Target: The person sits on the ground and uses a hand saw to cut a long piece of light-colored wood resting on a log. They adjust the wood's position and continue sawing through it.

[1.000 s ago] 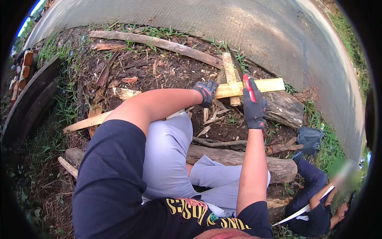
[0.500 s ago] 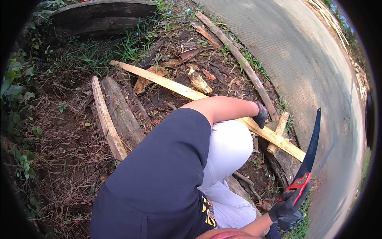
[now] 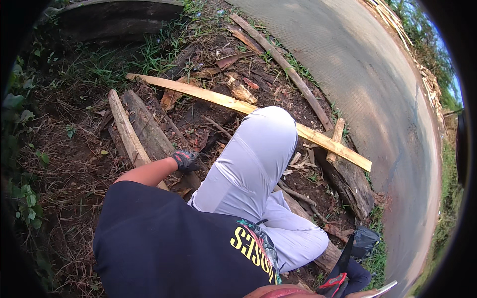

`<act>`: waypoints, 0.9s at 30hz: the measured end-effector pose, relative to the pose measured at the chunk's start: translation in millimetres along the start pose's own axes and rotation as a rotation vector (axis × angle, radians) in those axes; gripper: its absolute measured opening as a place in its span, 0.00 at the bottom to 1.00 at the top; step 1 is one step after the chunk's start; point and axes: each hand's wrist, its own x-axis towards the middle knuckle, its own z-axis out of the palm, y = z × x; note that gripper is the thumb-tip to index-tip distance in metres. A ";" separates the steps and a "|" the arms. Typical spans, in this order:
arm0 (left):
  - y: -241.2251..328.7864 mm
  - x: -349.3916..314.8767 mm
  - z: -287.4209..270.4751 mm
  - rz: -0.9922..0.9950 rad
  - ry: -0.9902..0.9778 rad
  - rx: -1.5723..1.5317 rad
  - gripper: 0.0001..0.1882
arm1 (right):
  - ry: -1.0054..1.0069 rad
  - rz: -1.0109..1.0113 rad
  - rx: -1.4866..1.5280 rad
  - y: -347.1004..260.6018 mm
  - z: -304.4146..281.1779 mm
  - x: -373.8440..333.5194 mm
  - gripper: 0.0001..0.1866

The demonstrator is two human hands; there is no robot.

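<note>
A dark fingerless glove with red marks covers my left hand (image 3: 186,161). It is low by my bent knee, beside a weathered log (image 3: 149,130) and a split plank (image 3: 126,130); its fingers point away and are partly hidden. At the lower right, my right hand (image 3: 344,286) is mostly cut off by the edge, seemingly round the red handle of a hand saw (image 3: 343,260) whose dark blade points up. A long yellow board (image 3: 213,95) runs behind my raised knee, its right end lying across a log (image 3: 350,186) under a short stick (image 3: 337,139).
Wood chips and bark lie on the soil. A grey pole (image 3: 288,69) borders the concrete road (image 3: 348,64). Weeds grow at left, below a curved dark slab (image 3: 117,22). A black bag (image 3: 365,241) sits on grass. A pale flat object (image 3: 385,289) shows at the lower edge.
My left hand has left the yellow board and swung left, down beside my knee. The saw has dropped from over the road edge to the lower frame edge. My view has shifted slightly.
</note>
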 end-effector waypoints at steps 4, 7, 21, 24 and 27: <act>37.1 -1.0 21.2 0.172 0.164 0.026 0.30 | 0.176 0.115 -0.044 17.0 -82.4 -30.8 0.24; 34.8 -39.8 4.6 0.138 0.244 -0.093 0.24 | 0.219 0.238 -0.028 25.4 -118.2 -64.9 0.24; -31.0 -0.8 79.8 0.328 0.435 0.115 0.26 | 0.276 0.046 0.091 -40.9 -142.8 -110.0 0.23; -39.5 1.1 75.3 0.324 0.443 0.126 0.26 | 0.290 0.059 0.149 -58.9 -143.0 -117.4 0.23; -35.7 10.3 83.8 0.351 0.439 0.121 0.26 | 0.351 -0.049 0.076 -78.3 -152.7 -125.2 0.23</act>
